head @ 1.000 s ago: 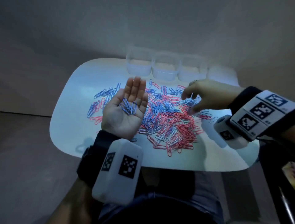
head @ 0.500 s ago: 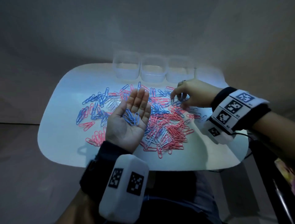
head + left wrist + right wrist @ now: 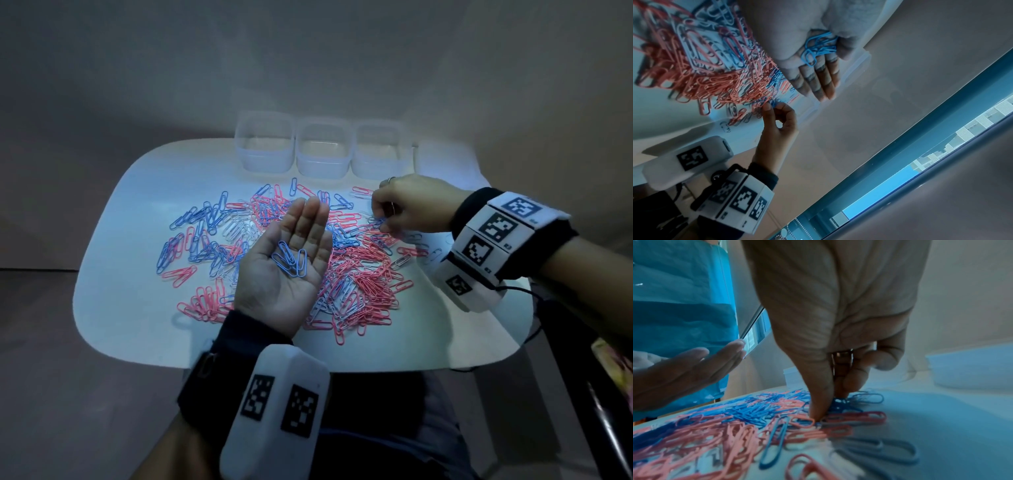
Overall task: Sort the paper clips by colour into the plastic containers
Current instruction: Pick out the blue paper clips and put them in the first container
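Observation:
Pink, blue and white paper clips [image 3: 359, 274] lie in a loose pile on a white table [image 3: 137, 308]. My left hand [image 3: 274, 294] is held palm up over the pile, fingers straight, with several blue clips [image 3: 289, 260] lying on the palm; the same blue clips [image 3: 818, 47] show in the left wrist view. My right hand [image 3: 380, 222] reaches down at the pile's far right, where thumb and fingers [image 3: 818, 410] pinch a blue clip [image 3: 840, 400]. A row of clear plastic containers [image 3: 323, 150] stands at the table's far edge, beyond both hands.
The table's front edge [image 3: 342, 366] is close to my body. A dark cable [image 3: 527, 291] runs off the table's right side. A strip of bare tabletop [image 3: 154, 178] lies left of the containers.
My right hand has shifted left and lowered its fingertips onto blue clips at the pile's far right. The left hand stays palm up with its clips. The head view has tilted.

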`<state>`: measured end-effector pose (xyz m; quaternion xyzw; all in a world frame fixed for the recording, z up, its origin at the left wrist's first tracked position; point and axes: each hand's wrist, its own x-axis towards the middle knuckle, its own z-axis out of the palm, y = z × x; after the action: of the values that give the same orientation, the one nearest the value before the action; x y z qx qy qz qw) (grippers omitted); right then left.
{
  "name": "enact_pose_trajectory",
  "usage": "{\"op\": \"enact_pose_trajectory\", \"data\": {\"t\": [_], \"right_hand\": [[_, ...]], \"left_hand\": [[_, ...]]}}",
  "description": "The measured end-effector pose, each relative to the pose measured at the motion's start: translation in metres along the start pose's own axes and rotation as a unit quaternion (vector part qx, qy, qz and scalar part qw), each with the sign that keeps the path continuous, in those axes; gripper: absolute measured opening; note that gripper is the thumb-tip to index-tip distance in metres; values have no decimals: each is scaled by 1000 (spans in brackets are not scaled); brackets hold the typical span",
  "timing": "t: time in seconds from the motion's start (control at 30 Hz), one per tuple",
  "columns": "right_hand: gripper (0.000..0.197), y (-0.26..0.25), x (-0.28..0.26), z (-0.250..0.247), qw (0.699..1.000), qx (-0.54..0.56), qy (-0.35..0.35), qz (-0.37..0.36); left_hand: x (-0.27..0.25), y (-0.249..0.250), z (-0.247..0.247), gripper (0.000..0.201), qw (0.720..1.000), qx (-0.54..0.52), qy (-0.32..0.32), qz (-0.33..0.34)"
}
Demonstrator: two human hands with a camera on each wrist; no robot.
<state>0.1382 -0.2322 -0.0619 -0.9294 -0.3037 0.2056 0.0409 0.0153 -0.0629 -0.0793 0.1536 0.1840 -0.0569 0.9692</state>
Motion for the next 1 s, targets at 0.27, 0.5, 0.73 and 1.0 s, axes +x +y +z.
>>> {"op": "enact_pose_trajectory", "data": {"t": [0.27,0.5,0.73,1.0], "right_hand": [[21,-6,-23,-12,974,225,24,9],[6,-75,-28,-15,942,318,54,-91],[19,-77,-41,-19,933,290,189,-100],[25,-4,-19,-8,971,153,146,108]], "left_hand": [[5,-2,-5,37,1000,14,10,-2],[2,-10,-3,79,999,-30,4,-27],[3,-9,-4,68,998,-41,-40,-29],[3,6,-18,50,997,-58,-40,10]]}}
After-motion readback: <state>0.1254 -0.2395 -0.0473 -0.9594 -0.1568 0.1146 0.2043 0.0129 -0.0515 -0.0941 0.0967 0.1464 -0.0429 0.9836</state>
